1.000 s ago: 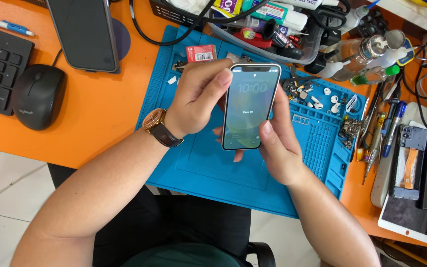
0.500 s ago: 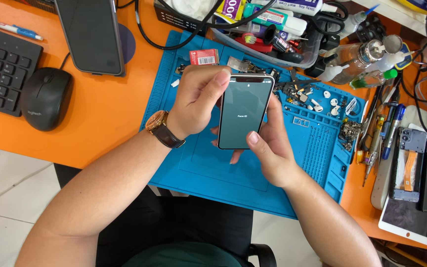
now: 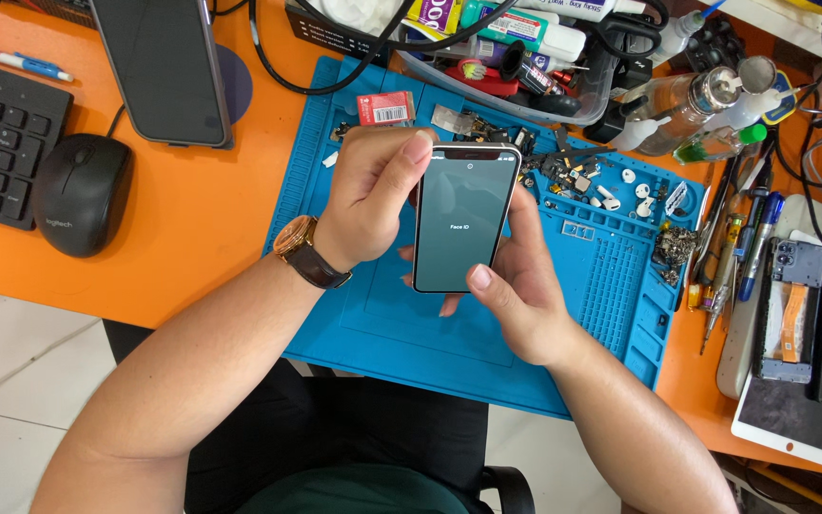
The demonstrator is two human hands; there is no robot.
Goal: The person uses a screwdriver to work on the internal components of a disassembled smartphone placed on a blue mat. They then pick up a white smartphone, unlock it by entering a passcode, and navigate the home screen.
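You are holding the smartphone (image 3: pixel 461 219) above the blue mat (image 3: pixel 373 314), left hand (image 3: pixel 370 195) fingers closed on its far edge, right hand (image 3: pixel 516 286) wrapped behind, thumb on its near corner. Keeping both grips steady and the screen level is helping you

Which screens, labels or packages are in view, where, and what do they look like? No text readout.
Held phone: in both hands over the blue mat; lit dark grey-green screen, pale frame.
Second phone: propped top left on the orange desk; black, dark screen.
Red box: mat's top edge; small, white barcode label.
Tablet: bottom right; white frame, dark screen.
Tubes and packets: clear tray at top; colourful labels.
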